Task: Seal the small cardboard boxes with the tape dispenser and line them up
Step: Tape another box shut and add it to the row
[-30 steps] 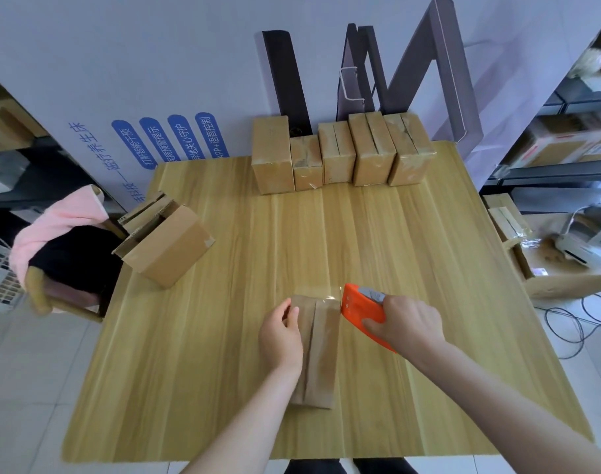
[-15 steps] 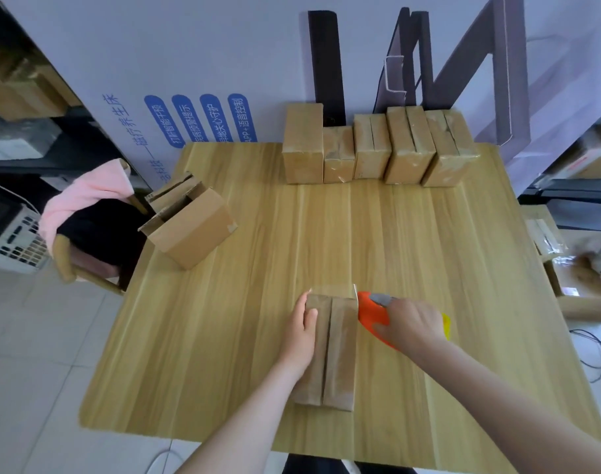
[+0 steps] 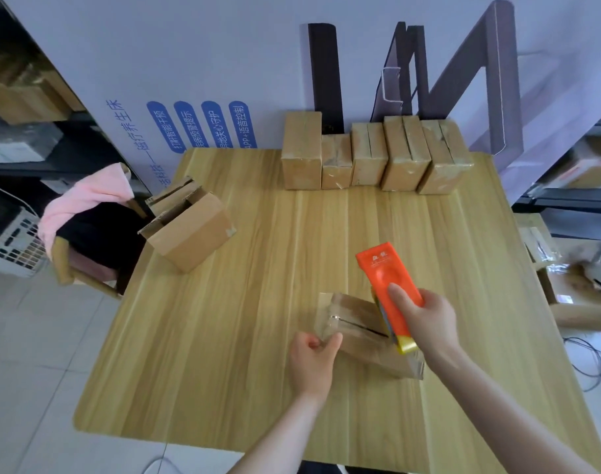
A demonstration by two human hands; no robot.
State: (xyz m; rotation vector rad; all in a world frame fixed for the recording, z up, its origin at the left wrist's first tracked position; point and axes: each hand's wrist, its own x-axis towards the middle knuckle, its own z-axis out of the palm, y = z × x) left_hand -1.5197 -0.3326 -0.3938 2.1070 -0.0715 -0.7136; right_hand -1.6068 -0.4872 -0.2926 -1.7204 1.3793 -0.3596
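Taking the far edge of the wooden table (image 3: 244, 336) as twelve o'clock, the small cardboard box (image 3: 357, 340) being worked on lies flat at about five o'clock from the table's middle, close to the person. It is skewed, so its length runs from ten o'clock towards four. A dark slit of seam shows along its top, and clear tape glints over the ten o'clock end. The left hand (image 3: 312, 366) is at that end, at the box's eight o'clock. Its fingers are curled in and its thumb is pressed against the cardboard, so it grips the box by the corner. The right hand (image 3: 429, 319) is wrapped round the orange tape dispenser (image 3: 387, 285) with the thumb laid on its flat top face. The dispenser is tilted over the four o'clock half of the box, orange nose towards eleven and yellow tail down by the box top. I cannot tell whether it touches the cardboard. A row of five boxes (image 3: 372, 155) stands side by side and touching along the far edge, from twelve to one o'clock. An open box (image 3: 193, 234) with its flaps up sits at ten o'clock, near the table's left edge and well apart from the others. Beyond that edge, at nine o'clock, a chair (image 3: 61, 265) carries a pink cloth (image 3: 87, 196). A white panel (image 3: 196, 70) with blue lettering leans behind the table.
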